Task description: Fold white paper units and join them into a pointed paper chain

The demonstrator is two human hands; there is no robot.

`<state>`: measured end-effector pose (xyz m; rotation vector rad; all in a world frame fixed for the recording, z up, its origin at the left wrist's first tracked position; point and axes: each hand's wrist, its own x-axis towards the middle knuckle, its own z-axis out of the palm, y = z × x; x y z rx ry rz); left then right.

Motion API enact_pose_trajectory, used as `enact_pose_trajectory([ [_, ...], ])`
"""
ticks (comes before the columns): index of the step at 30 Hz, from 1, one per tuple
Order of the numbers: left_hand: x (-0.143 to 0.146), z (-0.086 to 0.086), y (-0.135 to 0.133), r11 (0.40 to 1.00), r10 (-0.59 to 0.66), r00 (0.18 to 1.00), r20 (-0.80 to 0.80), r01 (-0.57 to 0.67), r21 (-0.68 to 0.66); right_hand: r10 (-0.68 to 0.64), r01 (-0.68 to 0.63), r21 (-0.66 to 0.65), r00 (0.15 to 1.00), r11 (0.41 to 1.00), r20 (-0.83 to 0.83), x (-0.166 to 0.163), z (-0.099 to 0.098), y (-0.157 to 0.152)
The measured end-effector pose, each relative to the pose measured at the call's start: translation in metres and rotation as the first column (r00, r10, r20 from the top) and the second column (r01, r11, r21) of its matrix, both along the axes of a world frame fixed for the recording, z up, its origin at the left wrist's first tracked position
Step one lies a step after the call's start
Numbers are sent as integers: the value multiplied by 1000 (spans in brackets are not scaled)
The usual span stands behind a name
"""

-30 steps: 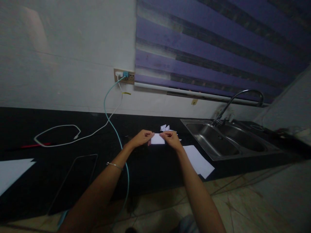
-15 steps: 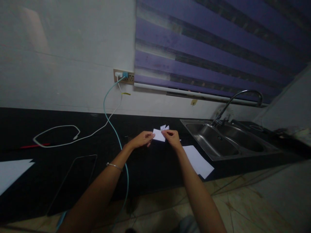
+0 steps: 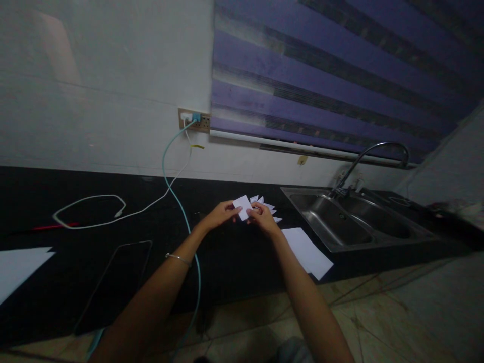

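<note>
- Centrally: one white paper square (image 3: 244, 205), held tilted, one corner pointing away, above the black table (image 3: 234, 267); number of layers too small to tell.
- Left hand (image 3: 220, 215): pinching the square at its left corner, thumb on the upper face.
- Right hand (image 3: 262, 218): narrowed on the right side of the same square, thumb near its lower edge.
- Just beyond the right hand: several pointed folded paper pieces (image 3: 269, 206), partly hidden by the fingers.
- Nearer the right forearm: white paper sheets (image 3: 306, 252), flat, close to the steel sink (image 3: 328, 217).
- Far left: more white paper sheets (image 3: 20, 267), well apart from the hands.
- Handling note, by judgement: light pinches at the margins should spare the paper stray creases; matching the edges before pressing, and pressing against the hard table, would likely give the cleanest line.
</note>
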<state>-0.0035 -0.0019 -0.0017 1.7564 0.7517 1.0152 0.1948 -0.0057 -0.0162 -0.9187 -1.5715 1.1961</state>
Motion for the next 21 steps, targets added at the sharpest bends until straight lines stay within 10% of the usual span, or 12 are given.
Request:
enact_pose_trajectory([
  [12, -4, -15, 7, 962, -148, 984, 97, 166, -216, -152, 16, 433, 948, 901, 281, -4, 16, -15],
  [21, 1, -10, 2, 965, -88, 991, 100, 110, -239, -191, 94, 539, 973, 837, 126, -10, 12, -9],
])
